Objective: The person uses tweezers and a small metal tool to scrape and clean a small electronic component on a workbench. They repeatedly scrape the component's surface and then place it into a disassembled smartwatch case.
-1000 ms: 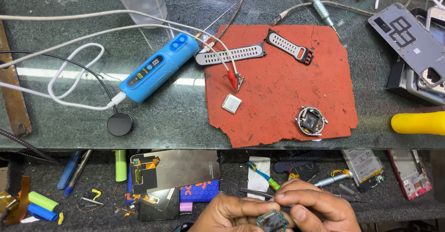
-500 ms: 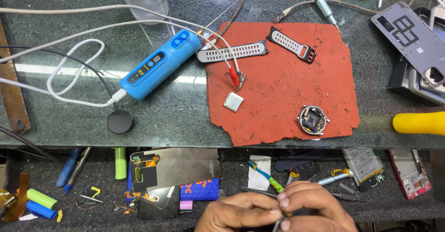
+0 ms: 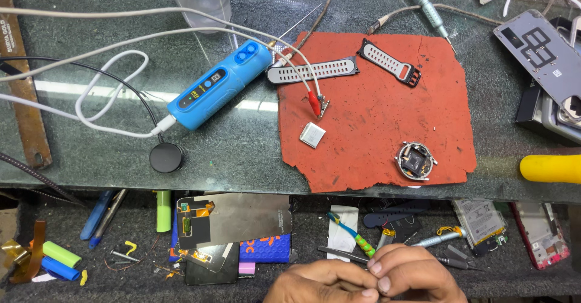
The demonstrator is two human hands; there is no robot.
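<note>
Both hands, left (image 3: 318, 282) and right (image 3: 414, 276), meet with fingertips pinched together, what they grasp hidden, near tweezers (image 3: 342, 254).

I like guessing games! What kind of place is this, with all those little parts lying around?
Probably a repair bench for watches and phones. An opened round watch case and two loose watch straps lie on a red mat, and phone parts sit nearby. The two hands meet at the bottom edge.

mat (image 3: 387, 109) red | device (image 3: 219, 85) blue | straps (image 3: 311, 70) grey-black, perforated | handle (image 3: 549, 169) yellow
</note>
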